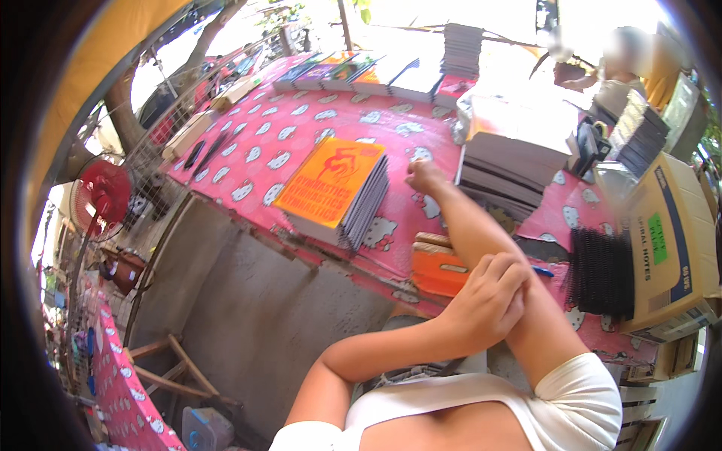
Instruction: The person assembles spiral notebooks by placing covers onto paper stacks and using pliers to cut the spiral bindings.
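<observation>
My left hand lies across my right forearm, its fingers curled against the skin and nothing in them. Stretched out over the pink patterned table cover, my right hand has its fingers loosely curled and appears to hold nothing. To its left is a stack of spiral-bound books with an orange cover on top. On its right stands a tall pile of paper sheets. An orange slotted object sits near the table's front edge, partly behind my forearm. A blue pen shows just beyond that arm.
Black binding spirals stand beside a cardboard box at the right. Several book stacks line the table's far edge. Beyond the table at upper right is another person. A red fan and a wooden trestle are at the left.
</observation>
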A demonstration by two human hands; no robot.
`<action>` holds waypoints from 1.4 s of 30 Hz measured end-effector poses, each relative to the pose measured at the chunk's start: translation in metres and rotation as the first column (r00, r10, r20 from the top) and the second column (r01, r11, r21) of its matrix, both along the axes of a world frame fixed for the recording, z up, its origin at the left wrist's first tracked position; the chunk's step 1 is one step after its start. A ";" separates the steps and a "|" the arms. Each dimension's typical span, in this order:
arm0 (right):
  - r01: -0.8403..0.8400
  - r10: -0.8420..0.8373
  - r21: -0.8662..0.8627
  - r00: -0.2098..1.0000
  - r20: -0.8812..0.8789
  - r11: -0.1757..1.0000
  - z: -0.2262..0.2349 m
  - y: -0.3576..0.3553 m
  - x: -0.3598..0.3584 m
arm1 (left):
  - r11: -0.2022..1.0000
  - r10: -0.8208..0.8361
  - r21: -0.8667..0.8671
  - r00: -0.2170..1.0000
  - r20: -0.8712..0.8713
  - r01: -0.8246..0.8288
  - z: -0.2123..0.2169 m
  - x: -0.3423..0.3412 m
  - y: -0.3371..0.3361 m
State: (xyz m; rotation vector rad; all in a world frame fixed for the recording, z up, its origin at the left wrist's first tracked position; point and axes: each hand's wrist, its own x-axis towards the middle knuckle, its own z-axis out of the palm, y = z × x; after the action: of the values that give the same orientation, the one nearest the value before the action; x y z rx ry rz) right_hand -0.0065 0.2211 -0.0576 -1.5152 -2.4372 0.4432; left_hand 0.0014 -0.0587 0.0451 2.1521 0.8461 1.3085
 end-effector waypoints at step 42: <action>0.015 0.373 0.805 0.881 -0.291 0.593 0.070 -0.188 0.185 | 0.860 0.152 -0.422 0.645 0.749 0.286 -0.021 -0.043 0.111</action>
State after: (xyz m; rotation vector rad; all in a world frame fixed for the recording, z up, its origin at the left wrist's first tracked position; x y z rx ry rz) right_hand 0.1788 0.0331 0.0128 -0.6688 -1.9716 -0.2623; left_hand -0.0412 0.0524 0.0243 1.0164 0.6185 1.5425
